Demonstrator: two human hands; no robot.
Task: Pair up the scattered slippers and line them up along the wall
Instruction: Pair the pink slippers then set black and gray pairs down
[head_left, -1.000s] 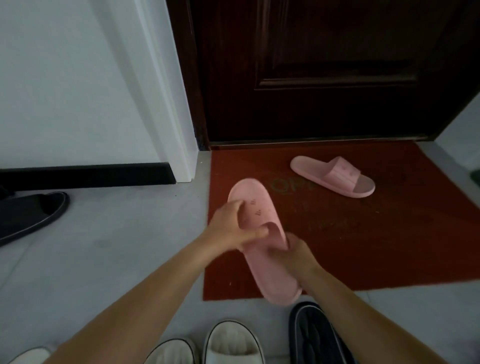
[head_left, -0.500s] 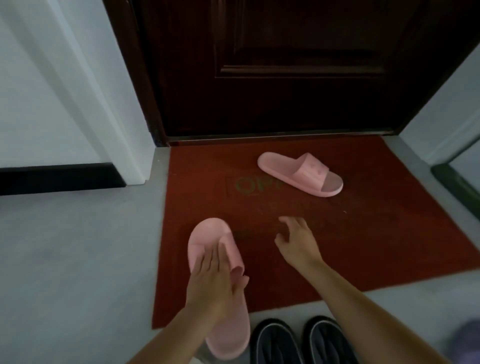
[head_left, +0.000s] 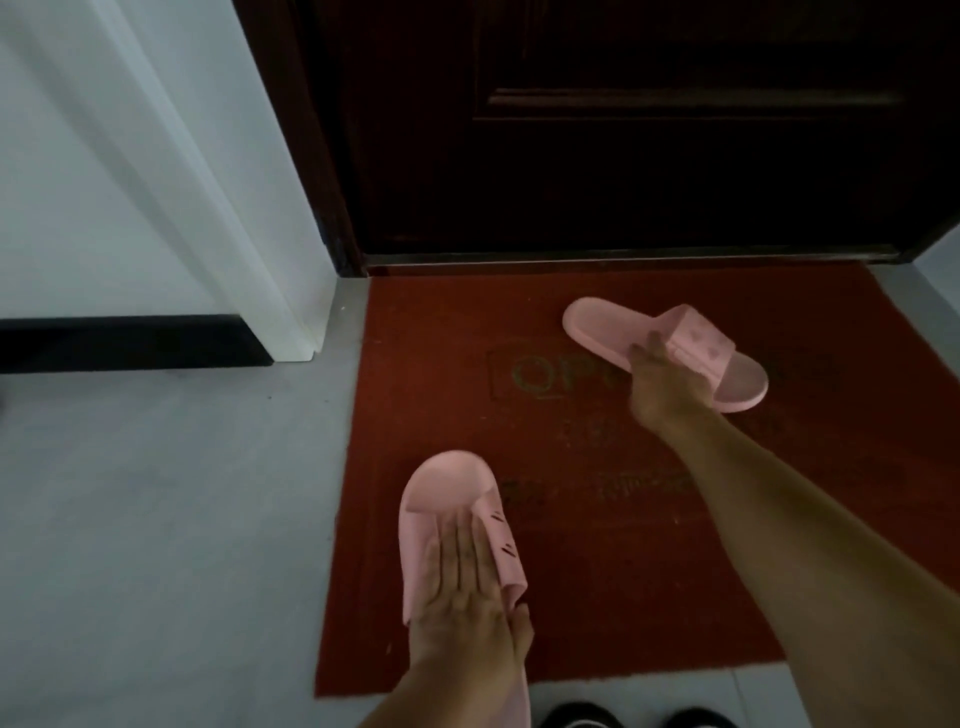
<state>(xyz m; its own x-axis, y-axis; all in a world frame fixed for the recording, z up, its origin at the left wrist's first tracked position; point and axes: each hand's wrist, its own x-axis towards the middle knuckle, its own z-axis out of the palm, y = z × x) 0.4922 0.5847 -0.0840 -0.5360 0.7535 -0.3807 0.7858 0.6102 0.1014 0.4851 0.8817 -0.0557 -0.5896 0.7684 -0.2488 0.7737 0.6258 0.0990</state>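
Observation:
Two pink slippers lie on the red doormat (head_left: 441, 395). The near pink slipper (head_left: 447, 488) sits at the mat's front left, toe pointing away from me. My left hand (head_left: 467, 587) rests flat on its strap, fingers straight. The far pink slipper (head_left: 701, 345) lies crosswise near the door. My right hand (head_left: 660, 384) has reached it and touches its near edge beside the strap. That hand is blurred, and its fingers point toward the slipper.
A dark wooden door (head_left: 623, 156) stands shut behind the mat. On the left is a white wall with a black baseboard (head_left: 130, 343). Two black slippers (head_left: 582, 718) peek in at the bottom edge. Grey floor tiles spread to the left.
Both hands held the near slipper a second ago. My right hand let go and moved forward to the far slipper. My left hand set the near slipper down on the mat.

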